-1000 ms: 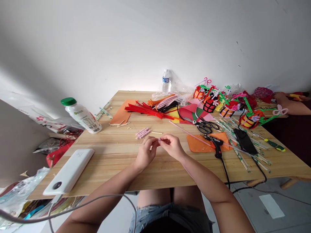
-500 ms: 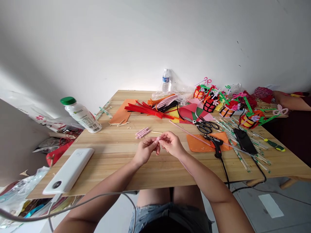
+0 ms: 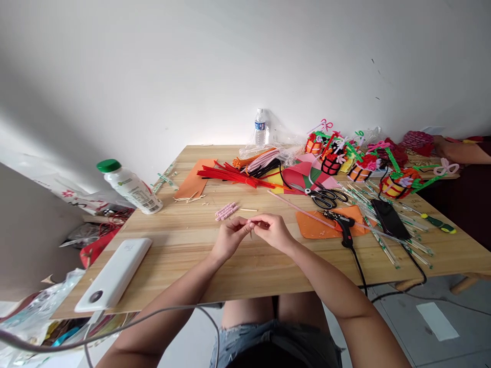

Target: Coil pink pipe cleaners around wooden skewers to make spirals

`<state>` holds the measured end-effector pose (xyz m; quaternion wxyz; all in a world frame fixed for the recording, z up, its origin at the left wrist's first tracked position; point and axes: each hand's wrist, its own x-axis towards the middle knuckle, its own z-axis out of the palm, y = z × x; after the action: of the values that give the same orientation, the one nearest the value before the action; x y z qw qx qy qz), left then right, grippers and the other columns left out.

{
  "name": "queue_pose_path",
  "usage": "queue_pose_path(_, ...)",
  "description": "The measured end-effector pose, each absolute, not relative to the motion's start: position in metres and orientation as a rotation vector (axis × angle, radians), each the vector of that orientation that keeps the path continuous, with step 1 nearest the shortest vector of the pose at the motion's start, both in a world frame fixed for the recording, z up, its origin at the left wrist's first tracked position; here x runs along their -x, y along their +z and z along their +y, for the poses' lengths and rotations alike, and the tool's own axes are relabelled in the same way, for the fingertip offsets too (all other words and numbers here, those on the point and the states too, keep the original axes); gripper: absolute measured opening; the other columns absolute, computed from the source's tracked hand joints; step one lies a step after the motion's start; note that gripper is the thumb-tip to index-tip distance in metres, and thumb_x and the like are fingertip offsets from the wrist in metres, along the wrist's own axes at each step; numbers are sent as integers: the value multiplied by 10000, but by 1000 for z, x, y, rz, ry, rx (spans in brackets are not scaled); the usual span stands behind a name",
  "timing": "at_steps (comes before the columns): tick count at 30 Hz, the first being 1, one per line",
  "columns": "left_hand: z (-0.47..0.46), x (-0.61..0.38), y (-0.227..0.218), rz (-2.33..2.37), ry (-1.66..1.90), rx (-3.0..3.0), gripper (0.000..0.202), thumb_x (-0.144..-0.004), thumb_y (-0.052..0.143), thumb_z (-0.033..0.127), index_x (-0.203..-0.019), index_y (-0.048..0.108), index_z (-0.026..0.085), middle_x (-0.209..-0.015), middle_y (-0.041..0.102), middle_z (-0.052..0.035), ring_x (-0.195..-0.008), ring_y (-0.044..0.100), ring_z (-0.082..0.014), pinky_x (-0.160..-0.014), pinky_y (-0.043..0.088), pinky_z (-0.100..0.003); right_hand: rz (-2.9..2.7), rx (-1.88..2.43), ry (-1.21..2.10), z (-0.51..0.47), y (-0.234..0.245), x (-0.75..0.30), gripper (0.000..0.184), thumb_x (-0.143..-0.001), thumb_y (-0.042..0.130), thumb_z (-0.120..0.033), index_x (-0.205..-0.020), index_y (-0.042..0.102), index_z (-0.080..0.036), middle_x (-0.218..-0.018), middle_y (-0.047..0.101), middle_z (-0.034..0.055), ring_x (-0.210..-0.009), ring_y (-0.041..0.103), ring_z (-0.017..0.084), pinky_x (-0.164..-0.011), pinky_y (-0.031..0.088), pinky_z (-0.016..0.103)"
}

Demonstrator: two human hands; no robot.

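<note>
Over the front middle of the table, my left hand and my right hand meet with fingertips pinched together. A short, thin wooden stick pokes down from between them. The fingers hide most of what they pinch. Just beyond my left hand lie several tightly coiled pink pipe cleaner pieces, side by side. A loose wooden stick rests to their right.
Behind are red pipe cleaners, scissors and several decorated baskets. A glue gun and phone lie right. A white bottle and power bank are left. Another person's hand is far right.
My fingers have shifted their pinch: the pink bit seen between them earlier is now covered, and a stick end shows below. The view has tilted slightly.
</note>
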<state>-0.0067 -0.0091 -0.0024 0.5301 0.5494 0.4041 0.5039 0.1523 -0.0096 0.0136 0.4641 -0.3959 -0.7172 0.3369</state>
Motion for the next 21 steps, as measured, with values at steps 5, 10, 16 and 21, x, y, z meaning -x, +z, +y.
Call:
queue_pose_path(5,-11,4,1,872,1071,-1019,378,-617,785,485,-655,674,125,-492,530,14,-464,410,-75,-470,300,-215,-1847,950,886,-6,20,-160,131,-802,609,-179,-877,710,-143,-864,716,73,-759,633,160,-651,475,255)
queue_pose_path(10,-13,2,4,759,1077,-913,325,-617,796,415,-638,664,119,-544,535,3,-500,433,-72,-497,336,-222,-1856,875,877,-6,23,-163,115,-828,608,-232,-863,679,-148,-851,690,64,-747,616,147,-642,472,243)
queue_pose_path(16,-14,4,4,728,1154,-1090,305,-708,730,431,-623,650,150,-614,464,-5,-574,387,-106,-535,343,-267,-1772,1024,995,-5,20,-163,208,-773,667,-347,-801,667,-140,-728,656,31,-618,544,119,-565,427,232)
queue_pose_path(21,-14,7,1,676,1165,-1201,299,-780,677,403,-627,656,147,-671,470,-17,-625,412,-117,-564,351,-271,-1702,1034,1344,-6,26,-164,303,-785,650,-429,-744,666,-129,-555,527,-34,-467,391,62,-426,280,194)
